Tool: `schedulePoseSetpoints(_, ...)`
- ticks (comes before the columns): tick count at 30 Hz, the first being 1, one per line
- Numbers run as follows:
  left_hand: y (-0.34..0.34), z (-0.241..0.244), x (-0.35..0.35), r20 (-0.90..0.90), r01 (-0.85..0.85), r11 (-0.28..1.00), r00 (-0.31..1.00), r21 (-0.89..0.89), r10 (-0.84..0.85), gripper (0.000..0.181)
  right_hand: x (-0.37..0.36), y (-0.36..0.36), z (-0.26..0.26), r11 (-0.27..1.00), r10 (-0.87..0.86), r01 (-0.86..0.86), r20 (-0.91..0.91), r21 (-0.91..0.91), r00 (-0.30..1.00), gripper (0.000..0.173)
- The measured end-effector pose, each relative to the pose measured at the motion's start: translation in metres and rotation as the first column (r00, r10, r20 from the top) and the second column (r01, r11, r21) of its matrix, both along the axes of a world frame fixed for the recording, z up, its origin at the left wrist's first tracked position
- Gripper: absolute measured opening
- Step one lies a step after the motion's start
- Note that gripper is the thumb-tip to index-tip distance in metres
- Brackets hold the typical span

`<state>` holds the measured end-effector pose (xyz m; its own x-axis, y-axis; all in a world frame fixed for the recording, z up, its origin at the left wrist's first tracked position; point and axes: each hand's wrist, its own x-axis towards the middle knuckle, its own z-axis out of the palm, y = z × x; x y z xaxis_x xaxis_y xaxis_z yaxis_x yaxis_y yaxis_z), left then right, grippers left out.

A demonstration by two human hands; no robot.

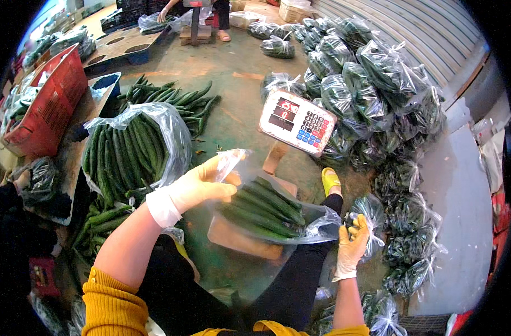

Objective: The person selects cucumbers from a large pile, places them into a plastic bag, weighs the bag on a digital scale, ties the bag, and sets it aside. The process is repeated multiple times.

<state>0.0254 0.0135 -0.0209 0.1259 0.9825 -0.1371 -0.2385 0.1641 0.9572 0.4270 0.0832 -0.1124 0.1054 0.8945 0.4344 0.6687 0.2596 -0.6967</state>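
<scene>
My left hand (209, 180), in a pale glove, grips the gathered edge of a clear plastic bag (322, 224). Inside the bag several long green cucumbers (263, 206) lie side by side, between my legs and above the low scale base (238, 237). My right hand (353, 245), gloved too, is at the bag's right end with its fingers curled; whether it pinches anything is unclear. Beyond the bag, the scale's display head (297, 122) shows lit red digits and a keypad. Left of it, a large open bag (177, 147) is packed with upright cucumbers (125, 155).
Knotted bags of cucumbers (364, 84) are heaped along the right, by a shutter (410, 25). Loose cucumbers (171, 98) lie on the floor behind the large bag. A red crate (56, 103) stands left. Another person's hand (163, 16) is at the back; a person's hand (23, 180) touches a bag at left.
</scene>
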Motion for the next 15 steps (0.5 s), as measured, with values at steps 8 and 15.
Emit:
schedulePoseSetpoints(8,0.003,-0.030,0.008,-0.204,0.022,0.977,0.977,-0.211,-0.066,0.031,-0.026,0.021,-0.057,0.737,-0.389,-0.147,-0.591,-0.660,0.707,0.060)
schedulePoseSetpoints(15,0.011,-0.047,0.078,-0.785,0.037,0.888,0.486,0.458,0.385,0.092,-0.079,0.048,-0.037,0.887,-0.128,-0.104,-0.456,-0.450,0.880,0.047)
